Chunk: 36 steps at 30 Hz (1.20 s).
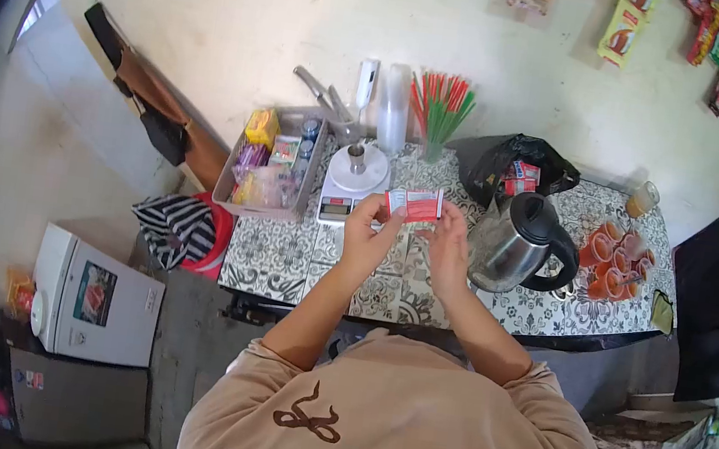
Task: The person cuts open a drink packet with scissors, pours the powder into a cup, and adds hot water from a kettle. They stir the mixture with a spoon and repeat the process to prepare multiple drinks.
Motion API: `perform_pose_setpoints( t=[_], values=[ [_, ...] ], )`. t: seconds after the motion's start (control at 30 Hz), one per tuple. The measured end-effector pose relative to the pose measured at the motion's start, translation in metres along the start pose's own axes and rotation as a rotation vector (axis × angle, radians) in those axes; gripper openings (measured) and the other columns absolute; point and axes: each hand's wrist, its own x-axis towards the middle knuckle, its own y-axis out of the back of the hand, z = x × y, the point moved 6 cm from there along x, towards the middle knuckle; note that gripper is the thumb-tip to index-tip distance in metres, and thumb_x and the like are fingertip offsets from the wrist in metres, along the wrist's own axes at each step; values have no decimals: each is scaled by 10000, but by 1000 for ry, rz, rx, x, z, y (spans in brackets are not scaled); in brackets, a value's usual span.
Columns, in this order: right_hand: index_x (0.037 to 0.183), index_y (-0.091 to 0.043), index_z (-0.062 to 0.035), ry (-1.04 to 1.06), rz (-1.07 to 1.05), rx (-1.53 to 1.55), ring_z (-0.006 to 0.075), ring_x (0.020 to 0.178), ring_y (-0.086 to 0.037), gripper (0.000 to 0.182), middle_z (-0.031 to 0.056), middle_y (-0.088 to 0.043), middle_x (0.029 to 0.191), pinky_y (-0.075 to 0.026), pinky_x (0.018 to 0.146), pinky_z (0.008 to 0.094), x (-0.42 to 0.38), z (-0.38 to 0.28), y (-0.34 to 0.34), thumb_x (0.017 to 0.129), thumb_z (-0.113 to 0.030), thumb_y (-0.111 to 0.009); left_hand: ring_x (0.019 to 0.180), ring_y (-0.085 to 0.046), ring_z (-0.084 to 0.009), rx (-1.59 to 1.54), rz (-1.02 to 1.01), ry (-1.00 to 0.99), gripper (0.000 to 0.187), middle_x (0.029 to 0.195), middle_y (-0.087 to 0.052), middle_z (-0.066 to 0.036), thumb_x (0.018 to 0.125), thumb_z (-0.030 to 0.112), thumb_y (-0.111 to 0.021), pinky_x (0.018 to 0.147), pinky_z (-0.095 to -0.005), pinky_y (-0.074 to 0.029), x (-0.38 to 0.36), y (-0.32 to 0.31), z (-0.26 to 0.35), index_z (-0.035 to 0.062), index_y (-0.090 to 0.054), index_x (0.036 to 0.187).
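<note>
A small red and white packet [415,205] is held up over the tiled table between my two hands. My left hand [369,233] has its fingers closed on the packet's left end. At the packet's right end is my right hand [449,245], its fingertips against the edge. Just left of my left hand stands a white kitchen scale [338,193] with a small metal cup [356,157] on it. Right of my right hand is a steel kettle [506,248] with a black lid and handle. Behind it lies a black plastic bag [486,170] holding red packets [522,177].
A grey basket [266,210] of packets sits at the left on the patterned table [273,259]. Straws [440,112], stacked clear cups [394,106] and a white handheld tool [366,85] stand at the back. Several filled orange-red cups [618,263] and a glass [642,200] are at right.
</note>
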Motion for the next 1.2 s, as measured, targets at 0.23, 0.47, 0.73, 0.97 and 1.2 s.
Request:
perform_pose_setpoints(
  t=[0.23,0.47,0.73,0.97,1.2],
  values=[
    [1287,-404,-40,-882,-527,601,319,1198,-424,777,128,-460,1297,-309,1004,434,-57,71,-71,840,-660,-263,738,-555,-69,-636,-91,55,177,877,-617,-6,854,87,-591,648,-220,-447,40,-71,42,33,-583,1022],
    [1197,-499,-34,-607,-59,935,379,1069,-517,643,210,-526,1185,-386,933,487,18,-2,-42,839,-554,-375,943,-562,-121,-833,-29,134,246,1043,-593,-56,875,63,-538,828,-272,-444,35,-44,46,-7,-537,1111],
    [1216,-480,-183,-183,-256,-1435,313,987,-548,416,124,-535,1157,-472,783,400,123,-37,-23,804,-216,-527,901,-541,-113,-493,46,-50,186,947,-586,-37,829,5,-585,827,-254,-409,-14,53,48,-2,-570,1014],
    [1229,-476,-153,484,-91,-1915,286,1102,-496,480,104,-547,1148,-331,957,462,253,-3,-94,762,-202,-578,917,-520,-122,-470,147,77,142,972,-554,-47,792,-32,-618,843,-265,-387,-76,93,1,-9,-590,930],
    [1136,-557,-132,-97,-378,-2159,241,1116,-500,501,78,-542,1179,-305,944,558,341,58,-76,720,-380,-687,911,-524,-106,-405,286,104,171,975,-547,-40,801,-19,-618,810,-244,-404,-121,134,-15,-12,-577,967]
  ],
)
